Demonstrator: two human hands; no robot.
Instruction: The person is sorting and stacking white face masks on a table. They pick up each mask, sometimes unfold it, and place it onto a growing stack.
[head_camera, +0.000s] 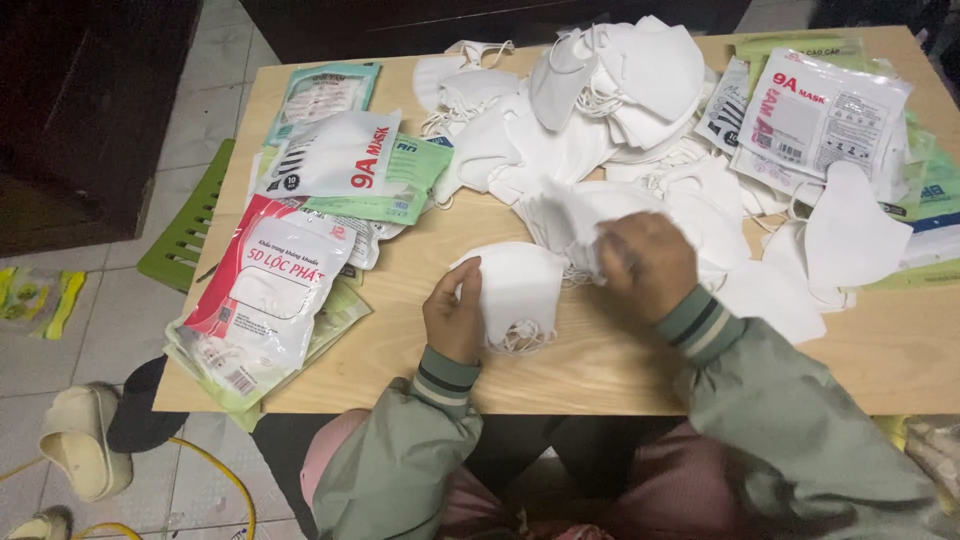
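Surface (610, 370) of pale wood, carrying everything within reach. Far centre, loose heap of white masks (610, 90), piled for picking. Left edge, flat printed mask packets (270, 290), fanned in an overlapping stack. Near centre, small stack of masks (520, 290), pinned flat by left hand (452, 318), fingers curled over its edge. Right hand (648, 262) clenched on one white mask (572, 220) just beside that stack.
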